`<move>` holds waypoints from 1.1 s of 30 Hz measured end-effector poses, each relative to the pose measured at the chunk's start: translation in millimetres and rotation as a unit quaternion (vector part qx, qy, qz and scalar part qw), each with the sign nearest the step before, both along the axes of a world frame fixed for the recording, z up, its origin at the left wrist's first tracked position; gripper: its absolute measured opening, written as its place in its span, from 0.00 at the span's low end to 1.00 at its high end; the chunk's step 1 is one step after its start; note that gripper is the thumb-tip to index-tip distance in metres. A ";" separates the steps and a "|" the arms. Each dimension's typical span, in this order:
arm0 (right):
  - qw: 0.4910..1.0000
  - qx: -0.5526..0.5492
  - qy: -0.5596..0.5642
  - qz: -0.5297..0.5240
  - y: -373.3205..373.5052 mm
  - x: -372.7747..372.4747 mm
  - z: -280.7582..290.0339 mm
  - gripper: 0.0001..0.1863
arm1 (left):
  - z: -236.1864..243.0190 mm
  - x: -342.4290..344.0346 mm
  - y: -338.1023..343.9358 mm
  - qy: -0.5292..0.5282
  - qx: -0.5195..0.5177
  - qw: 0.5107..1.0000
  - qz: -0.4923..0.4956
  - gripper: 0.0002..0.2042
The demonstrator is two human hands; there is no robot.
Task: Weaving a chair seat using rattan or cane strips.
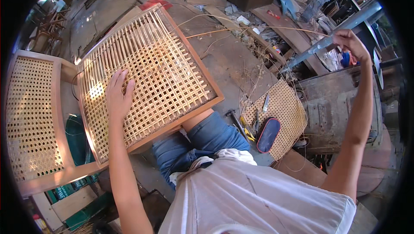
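The left hand (pixel 119 94) is resting unclenched on the woven cane panel (pixel 159 83). The right hand (pixel 353 46), raised at right, is pinching a cane strand (pixel 267 27).

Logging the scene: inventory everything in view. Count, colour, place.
seat: 1, tan weave, brown frame, centre left
backrest: 1, tan, far left
taut strand: 1, tan, seat to upper right
sheet: 1, tan cane, right of seat
oval thing: 1, blue, on sheet
hammer: 1, dark, left of sheet
small tools: several, yellow, white, sheet's left side
pipe: 1, grey, upper right
clutter: uncountable, mixed, around edges
shorts: 1, blue, below seat
shirt: 1, pale, bottom
left hand: 1, bare, on seat
right hand: 1, bare, holding strand
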State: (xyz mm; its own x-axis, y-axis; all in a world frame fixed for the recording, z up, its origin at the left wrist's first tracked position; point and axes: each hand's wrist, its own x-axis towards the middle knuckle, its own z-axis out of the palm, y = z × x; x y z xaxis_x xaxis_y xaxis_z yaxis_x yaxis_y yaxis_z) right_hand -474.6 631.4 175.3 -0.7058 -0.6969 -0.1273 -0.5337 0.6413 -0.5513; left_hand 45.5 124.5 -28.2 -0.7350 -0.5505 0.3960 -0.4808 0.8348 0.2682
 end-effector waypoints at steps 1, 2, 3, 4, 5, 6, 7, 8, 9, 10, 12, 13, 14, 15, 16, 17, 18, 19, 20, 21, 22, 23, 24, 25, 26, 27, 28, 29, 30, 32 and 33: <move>1.000 0.023 -0.004 0.017 15.8 -5.3 14.0 0.11 | -1.3 0.5 -1.0 -0.001 -0.003 1.000 0.003 0.23; 1.000 0.021 -0.005 0.019 31.2 -10.3 21.9 0.11 | -1.0 2.6 -0.2 -0.005 -0.006 1.000 0.009 0.23; 0.998 0.052 -0.010 -0.017 46.4 -13.6 29.6 0.10 | 0.2 3.2 0.2 -0.004 -0.005 1.000 0.011 0.23; 0.995 0.084 -0.015 -0.055 61.9 -17.9 35.4 0.09 | 0.4 1.5 0.5 -0.003 -0.007 1.000 0.012 0.23; 0.995 0.081 -0.015 -0.053 79.4 -25.0 39.2 0.09 | 1.3 1.7 2.0 0.000 -0.001 1.000 0.007 0.23; 0.993 0.103 0.019 -0.046 99.1 -33.7 42.4 0.08 | 1.5 1.1 2.3 0.004 0.005 1.000 0.002 0.23; 0.990 0.126 0.054 -0.040 118.5 -40.9 43.6 0.08 | 0.5 0.4 2.3 0.004 0.007 1.000 0.001 0.24; 0.990 0.123 0.055 -0.041 135.3 -43.2 44.9 0.08 | -0.3 0.7 2.3 0.006 0.004 1.000 0.001 0.24; 0.981 0.132 0.130 -0.049 153.5 -44.1 45.8 0.07 | -0.8 1.5 2.2 0.005 0.008 1.000 0.003 0.24; 0.967 0.141 0.206 -0.058 171.8 -47.7 47.8 0.07 | -1.4 2.6 2.0 0.006 0.012 1.000 0.006 0.25; 0.960 0.097 0.257 -0.060 203.3 -48.0 44.2 0.08 | -1.0 1.2 4.7 0.003 0.016 1.000 0.009 0.26; 0.923 0.122 0.360 -0.062 210.9 -37.4 41.4 0.10 | 1.0 3.8 4.2 -0.005 0.020 1.000 0.015 0.26; 0.874 0.146 0.459 -0.063 215.3 -29.8 39.7 0.13 | 3.0 6.2 4.1 -0.013 0.024 0.999 0.022 0.26; 0.876 0.141 0.458 -0.064 215.7 -27.2 39.2 0.13 | 2.6 6.7 2.0 -0.015 0.043 0.999 0.020 0.27; 0.868 0.149 0.462 -0.104 221.4 -25.9 39.9 0.15 | 1.2 5.3 0.7 -0.014 0.038 0.999 0.017 0.27; 0.860 0.157 0.465 -0.144 225.4 -25.8 39.8 0.17 | -0.4 4.4 -0.7 -0.018 0.055 0.998 0.021 0.27; 0.860 0.154 0.463 -0.147 225.4 -29.4 40.2 0.17 | -1.2 5.0 -3.5 -0.022 0.073 0.997 0.026 0.27; 0.876 0.154 0.426 -0.167 228.0 -36.8 43.5 0.18 | -1.0 -1.0 -2.5 -0.025 0.106 0.994 0.020 0.27; 0.890 0.147 0.389 -0.189 235.6 -39.8 47.2 0.20 | 3.5 -3.7 -2.4 -0.021 0.099 0.995 0.016 0.27; 0.894 0.087 0.390 -0.202 244.3 -40.4 49.1 0.21 | 7.3 -7.4 -2.8 0.012 0.129 0.991 -0.006 0.27; 0.896 0.082 0.387 -0.201 234.9 -39.8 43.0 0.21 | 11.5 -6.5 -6.1 0.041 0.160 0.986 -0.021 0.27; 0.855 0.042 0.466 -0.225 216.4 -33.2 36.7 0.21 | 20.2 -11.6 -1.2 0.050 0.149 0.987 -0.029 0.26; 0.805 -0.001 0.540 -0.245 187.8 -22.1 32.8 0.22 | 29.7 -15.1 -0.3 0.049 0.144 0.988 -0.025 0.26; 0.804 -0.044 0.544 -0.235 152.5 -0.3 33.0 0.20 | 37.6 -20.3 0.3 0.070 0.174 0.981 -0.049 0.26; 0.802 -0.085 0.546 -0.225 113.8 28.3 33.3 0.19 | 45.9 -25.4 6.7 0.089 0.204 0.972 -0.074 0.25; 0.807 -0.154 0.542 -0.179 87.6 52.3 31.8 0.19 | 67.5 -50.0 37.8 0.115 0.278 0.948 -0.100 0.23; 0.810 -0.233 0.522 -0.129 54.4 67.7 13.7 0.21 | 91.5 -65.1 64.0 0.107 0.276 0.950 -0.099 0.23; 0.843 -0.229 0.477 -0.096 10.0 94.2 0.8 0.22 | 112.9 -72.2 83.2 0.107 0.327 0.928 -0.141 0.23; 0.871 -0.218 0.436 -0.061 -29.1 123.4 -9.7 0.23 | 124.6 -80.0 95.6 0.111 0.381 0.899 -0.187 0.24; 0.829 -0.248 0.485 0.130 -92.7 165.2 -43.4 0.25 | 138.1 -92.2 111.8 0.126 0.442 0.857 -0.235 0.24; 0.830 -0.250 0.475 0.153 -122.4 173.3 -67.8 0.18 | 142.8 -98.9 116.7 0.140 0.499 0.806 -0.285 0.25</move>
